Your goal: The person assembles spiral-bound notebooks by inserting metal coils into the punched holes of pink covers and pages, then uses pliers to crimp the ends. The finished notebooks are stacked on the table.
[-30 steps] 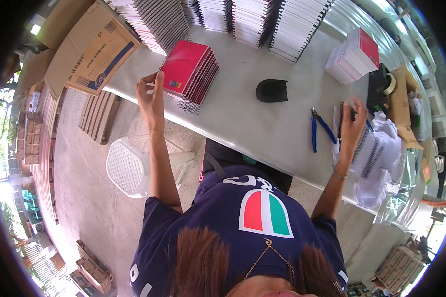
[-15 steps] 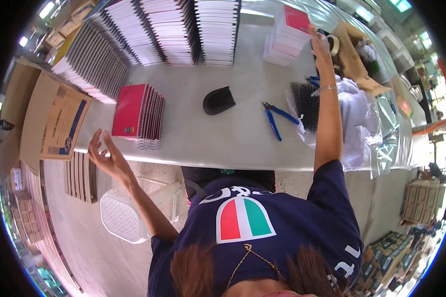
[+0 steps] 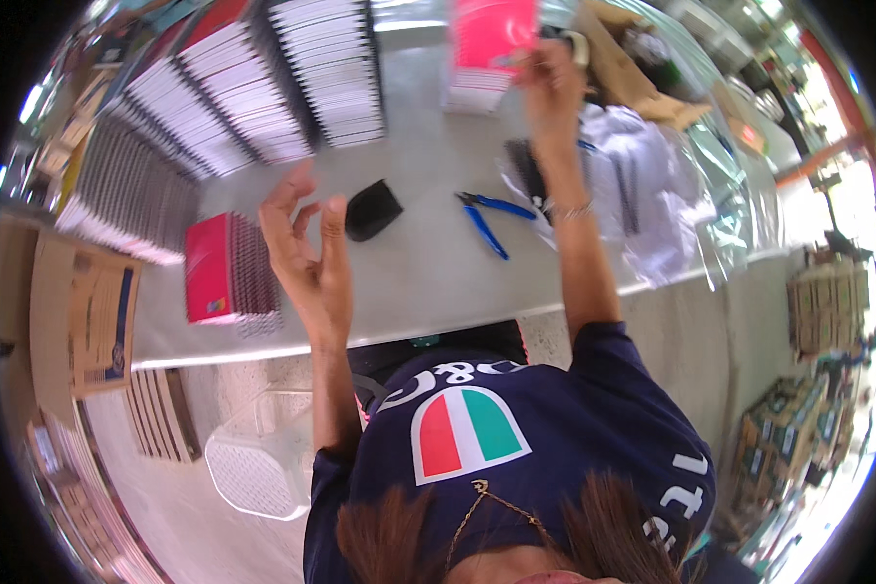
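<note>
One loose left hand (image 3: 307, 248) and one outstretched right hand (image 3: 555, 78) over a pale surface (image 3: 419, 292).
At left, a stack of red coil-bound notebooks (image 3: 207, 268) sits near the front edge. Just beside it, the left hand is raised, fingers gently curled, thumb apart, gripping nothing. Next come a black curved piece (image 3: 373, 211) and blue-handled pliers (image 3: 504, 205), handles spread. Beyond the pliers stands a red-topped stack (image 3: 492, 34) with white page edges; the right arm extends forward to it, bent fingertips at its right corner, though blur hides whether they grasp it. Farther right lies crumpled white wrapping (image 3: 662, 195).
</note>
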{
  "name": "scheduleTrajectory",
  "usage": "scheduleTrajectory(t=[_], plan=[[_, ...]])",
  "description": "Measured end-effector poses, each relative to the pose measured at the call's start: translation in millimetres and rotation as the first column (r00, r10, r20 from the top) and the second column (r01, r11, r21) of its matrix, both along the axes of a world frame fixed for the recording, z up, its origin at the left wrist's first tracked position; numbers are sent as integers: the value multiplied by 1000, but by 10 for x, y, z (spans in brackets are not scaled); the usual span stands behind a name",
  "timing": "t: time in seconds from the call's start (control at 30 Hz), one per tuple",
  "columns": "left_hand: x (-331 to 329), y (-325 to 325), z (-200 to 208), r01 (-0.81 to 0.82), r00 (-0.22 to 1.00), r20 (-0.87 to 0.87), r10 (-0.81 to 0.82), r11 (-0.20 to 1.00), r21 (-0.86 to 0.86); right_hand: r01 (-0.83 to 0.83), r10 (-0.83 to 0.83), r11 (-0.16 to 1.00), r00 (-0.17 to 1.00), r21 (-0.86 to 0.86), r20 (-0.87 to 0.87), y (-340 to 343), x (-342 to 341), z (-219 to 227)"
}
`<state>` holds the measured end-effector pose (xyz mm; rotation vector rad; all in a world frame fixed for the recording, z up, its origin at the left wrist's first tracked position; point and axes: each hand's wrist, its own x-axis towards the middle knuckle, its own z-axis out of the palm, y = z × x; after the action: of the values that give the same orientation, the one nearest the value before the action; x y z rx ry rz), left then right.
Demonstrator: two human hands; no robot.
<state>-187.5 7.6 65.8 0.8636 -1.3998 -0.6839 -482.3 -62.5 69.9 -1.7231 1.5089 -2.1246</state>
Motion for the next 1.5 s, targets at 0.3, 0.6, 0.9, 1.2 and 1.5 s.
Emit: scheduleTrajectory(t=[0.3,0.6,0.9,1.2,1.5], plan=[[-76,-67,-68,273,935,152,-320,925,265,-25,74,918,991,397,-110,1311,671,-452],[189,196,-324,36,349,937,-9,999,-4,653,-341,218,747,725,-571,1751,-852,-1085],[14,350,-498,-31,494,867,-59,996,85,735,-352,283,677,616,-646,1766,-880,-1414],[-215,269,-788,-164,576,800,168,982,-89,618,-567,520,766,590,-302,1781,-816,-923],[-211,244,-755,-115,585,783,210,978,-177,450,-458,867,889,216,-13,1566,-187,-251]])
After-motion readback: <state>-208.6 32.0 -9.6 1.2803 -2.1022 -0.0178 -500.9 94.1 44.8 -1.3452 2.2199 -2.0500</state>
